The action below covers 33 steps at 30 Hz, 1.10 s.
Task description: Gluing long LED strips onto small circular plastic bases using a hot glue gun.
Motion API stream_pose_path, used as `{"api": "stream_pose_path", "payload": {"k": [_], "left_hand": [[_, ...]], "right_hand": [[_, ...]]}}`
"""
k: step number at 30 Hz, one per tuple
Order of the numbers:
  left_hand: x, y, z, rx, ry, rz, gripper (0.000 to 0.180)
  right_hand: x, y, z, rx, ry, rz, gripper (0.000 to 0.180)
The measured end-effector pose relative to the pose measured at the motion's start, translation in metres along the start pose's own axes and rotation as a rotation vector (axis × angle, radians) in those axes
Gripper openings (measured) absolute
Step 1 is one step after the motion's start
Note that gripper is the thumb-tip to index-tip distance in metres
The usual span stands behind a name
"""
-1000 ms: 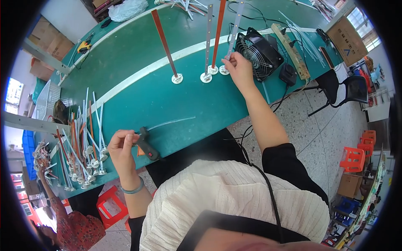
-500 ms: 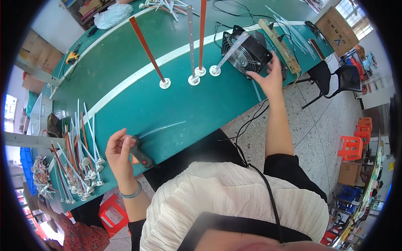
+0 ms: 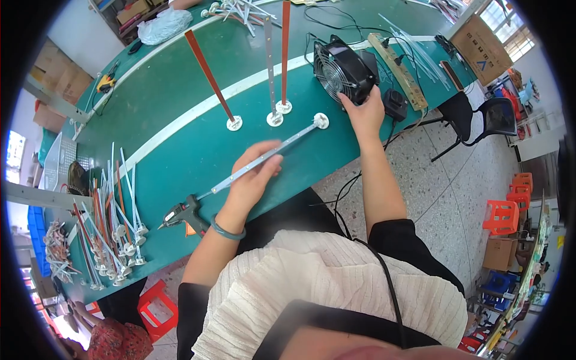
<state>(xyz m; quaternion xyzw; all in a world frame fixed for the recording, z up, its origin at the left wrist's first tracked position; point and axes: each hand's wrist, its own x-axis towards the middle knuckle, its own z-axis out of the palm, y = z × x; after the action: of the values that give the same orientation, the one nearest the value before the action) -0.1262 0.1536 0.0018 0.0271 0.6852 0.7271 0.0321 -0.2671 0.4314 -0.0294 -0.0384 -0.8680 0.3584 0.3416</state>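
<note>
My right hand [image 3: 367,114] grips the near edge of a black square fan [image 3: 345,69] with a wire guard, thumb on the guard side. My left hand [image 3: 251,180] is over the middle of the table, its fingers partly smeared by motion. A pale LED strip [image 3: 240,174] on a round white base [image 3: 321,121] slants across in front of that hand; whether the fingers touch it, I cannot tell. Left of my left wrist, a black glue gun [image 3: 185,215] lies with a clear glue stick in its back.
Two orange strips [image 3: 210,75] [image 3: 285,54] and a pale strip [image 3: 269,72] stand on round white bases beyond my hands. Bundled finished strips [image 3: 114,240] lie at left. A power strip [image 3: 396,69] and black adapter [image 3: 395,103] are right of the fan.
My left hand has left the glue gun and moved right. The pale strip near the fan now slants toward me, its base shifted right. My right hand and the fan have moved slightly left.
</note>
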Motion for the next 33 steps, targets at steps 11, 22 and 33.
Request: {"api": "stream_pose_path", "payload": {"k": [11,22,33], "left_hand": [[0.004,0.074,-0.039,0.486,0.214,0.21,0.01],[0.057,0.089,-0.037,0.579,0.241,0.334,0.015],[0.069,0.086,-0.036,0.636,0.276,0.383,0.016]], "right_hand": [[0.027,-0.008,0.017,-0.043,-0.03,-0.026,0.069],[0.043,0.012,0.003,0.147,-0.272,0.002,0.062],[0.027,-0.009,0.007,-0.031,-0.171,-0.002,0.067]]}}
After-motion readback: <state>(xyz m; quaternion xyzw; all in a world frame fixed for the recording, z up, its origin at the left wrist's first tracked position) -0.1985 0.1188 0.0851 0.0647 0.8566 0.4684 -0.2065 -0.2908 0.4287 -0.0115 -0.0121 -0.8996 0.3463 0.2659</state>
